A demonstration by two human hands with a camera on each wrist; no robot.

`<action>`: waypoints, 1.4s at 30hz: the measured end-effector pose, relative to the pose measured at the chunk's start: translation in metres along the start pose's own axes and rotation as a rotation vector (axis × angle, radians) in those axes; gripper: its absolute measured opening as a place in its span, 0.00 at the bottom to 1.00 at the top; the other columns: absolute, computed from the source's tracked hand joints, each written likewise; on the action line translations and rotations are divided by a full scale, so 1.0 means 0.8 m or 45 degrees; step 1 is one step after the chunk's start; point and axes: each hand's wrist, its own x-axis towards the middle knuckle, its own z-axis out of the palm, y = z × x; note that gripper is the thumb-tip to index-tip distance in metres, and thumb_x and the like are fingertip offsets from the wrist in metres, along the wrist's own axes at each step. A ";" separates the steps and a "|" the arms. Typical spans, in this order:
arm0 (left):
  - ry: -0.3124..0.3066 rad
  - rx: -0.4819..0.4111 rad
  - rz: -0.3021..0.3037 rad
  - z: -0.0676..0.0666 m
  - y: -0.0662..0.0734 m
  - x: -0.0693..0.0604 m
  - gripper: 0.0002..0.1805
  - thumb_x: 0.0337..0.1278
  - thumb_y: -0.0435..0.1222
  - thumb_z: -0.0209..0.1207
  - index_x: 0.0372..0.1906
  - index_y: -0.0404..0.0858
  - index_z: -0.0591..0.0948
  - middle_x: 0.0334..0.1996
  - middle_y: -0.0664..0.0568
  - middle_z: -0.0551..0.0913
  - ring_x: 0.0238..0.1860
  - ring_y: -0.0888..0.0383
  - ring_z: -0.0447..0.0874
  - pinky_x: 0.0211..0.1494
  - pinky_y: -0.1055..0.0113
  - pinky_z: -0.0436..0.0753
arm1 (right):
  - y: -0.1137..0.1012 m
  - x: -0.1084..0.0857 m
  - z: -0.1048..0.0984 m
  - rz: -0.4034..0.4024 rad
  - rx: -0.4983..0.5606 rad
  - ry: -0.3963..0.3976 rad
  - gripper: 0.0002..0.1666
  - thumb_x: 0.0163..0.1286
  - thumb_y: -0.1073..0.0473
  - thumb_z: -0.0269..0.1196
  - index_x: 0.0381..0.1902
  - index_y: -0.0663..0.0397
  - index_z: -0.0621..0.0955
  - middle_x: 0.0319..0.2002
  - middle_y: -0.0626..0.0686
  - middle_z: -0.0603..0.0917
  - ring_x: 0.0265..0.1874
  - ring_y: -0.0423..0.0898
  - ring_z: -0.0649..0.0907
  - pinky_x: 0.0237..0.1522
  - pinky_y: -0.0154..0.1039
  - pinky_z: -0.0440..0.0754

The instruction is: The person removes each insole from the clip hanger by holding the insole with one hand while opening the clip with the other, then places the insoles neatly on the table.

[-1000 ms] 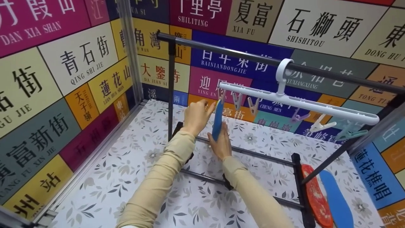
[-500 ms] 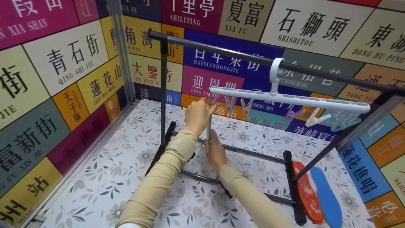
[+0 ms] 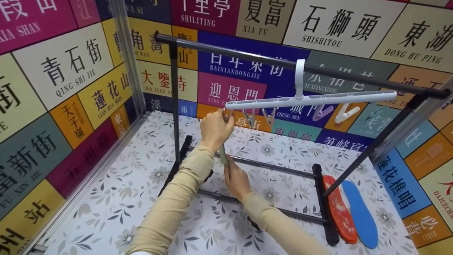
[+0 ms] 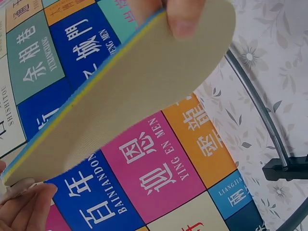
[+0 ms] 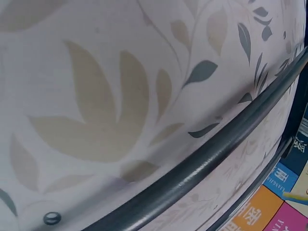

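Observation:
My left hand pinches the clip at the left end of a white clip hanger. In the left wrist view, its fingertips press a pale clip at one end of a shoe insole. The beige underside faces that camera, with a blue and yellow edge. Lower down, my right hand pinches the insole's other end between thumb and fingers. The head view shows the insole nearly edge-on and partly covered by the hands. Whether the clip has closed on it cannot be told.
The hanger hooks over the top bar of a black rack, with more clips beneath. A red insole and a blue insole lie on the flowered table right of the rack foot. Sign-covered walls stand behind and left.
The hanger has tilted, its left end lower and its right end higher. The insole has turned from its blue face to nearly edge-on. My left hand has closed in on the end clip.

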 end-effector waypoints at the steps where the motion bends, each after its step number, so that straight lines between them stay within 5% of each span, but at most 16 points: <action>1: 0.001 -0.010 -0.004 -0.001 0.000 0.000 0.16 0.63 0.46 0.57 0.30 0.38 0.84 0.24 0.45 0.87 0.28 0.45 0.87 0.32 0.51 0.83 | -0.001 -0.002 -0.003 -0.019 0.000 0.015 0.25 0.77 0.61 0.52 0.68 0.63 0.70 0.49 0.63 0.86 0.37 0.57 0.88 0.37 0.52 0.84; 15: 0.054 -0.060 0.009 -0.012 0.005 0.005 0.14 0.61 0.41 0.59 0.24 0.38 0.82 0.22 0.45 0.86 0.26 0.42 0.86 0.31 0.49 0.82 | -0.003 -0.056 -0.046 0.031 -0.058 0.065 0.22 0.75 0.63 0.53 0.63 0.64 0.75 0.35 0.62 0.88 0.30 0.56 0.87 0.32 0.52 0.85; 19: 0.051 -0.087 -0.002 -0.016 0.001 0.006 0.14 0.61 0.43 0.58 0.25 0.38 0.83 0.22 0.46 0.86 0.27 0.43 0.86 0.31 0.50 0.82 | 0.008 -0.070 -0.062 0.040 -0.060 0.095 0.09 0.73 0.64 0.55 0.41 0.62 0.81 0.22 0.55 0.83 0.19 0.50 0.82 0.22 0.46 0.80; 22: 0.063 -0.100 -0.002 -0.018 -0.005 0.006 0.16 0.62 0.46 0.58 0.25 0.38 0.83 0.22 0.46 0.86 0.26 0.43 0.85 0.30 0.50 0.81 | 0.020 -0.075 -0.075 0.082 -0.061 0.109 0.10 0.73 0.64 0.55 0.29 0.56 0.76 0.18 0.52 0.78 0.16 0.47 0.77 0.19 0.43 0.77; 30: 0.045 -0.166 0.021 -0.023 -0.022 -0.002 0.22 0.64 0.53 0.59 0.30 0.38 0.85 0.28 0.47 0.90 0.26 0.49 0.87 0.28 0.56 0.81 | 0.048 -0.088 -0.108 0.102 -0.074 0.192 0.09 0.72 0.66 0.55 0.29 0.59 0.75 0.16 0.51 0.75 0.15 0.48 0.76 0.18 0.44 0.76; 35: 0.034 -0.201 0.001 -0.021 -0.029 -0.008 0.22 0.67 0.52 0.57 0.41 0.37 0.87 0.38 0.44 0.90 0.38 0.46 0.90 0.40 0.54 0.85 | 0.063 -0.094 -0.123 0.114 -0.068 0.308 0.07 0.71 0.67 0.58 0.30 0.60 0.76 0.17 0.54 0.79 0.16 0.47 0.79 0.17 0.42 0.77; 42: -0.019 -0.182 -0.071 -0.010 -0.041 -0.043 0.25 0.71 0.54 0.51 0.46 0.38 0.87 0.41 0.46 0.90 0.44 0.47 0.89 0.48 0.51 0.83 | 0.073 -0.101 -0.135 0.141 -0.068 0.395 0.07 0.70 0.67 0.59 0.30 0.60 0.77 0.14 0.53 0.76 0.14 0.47 0.74 0.17 0.42 0.72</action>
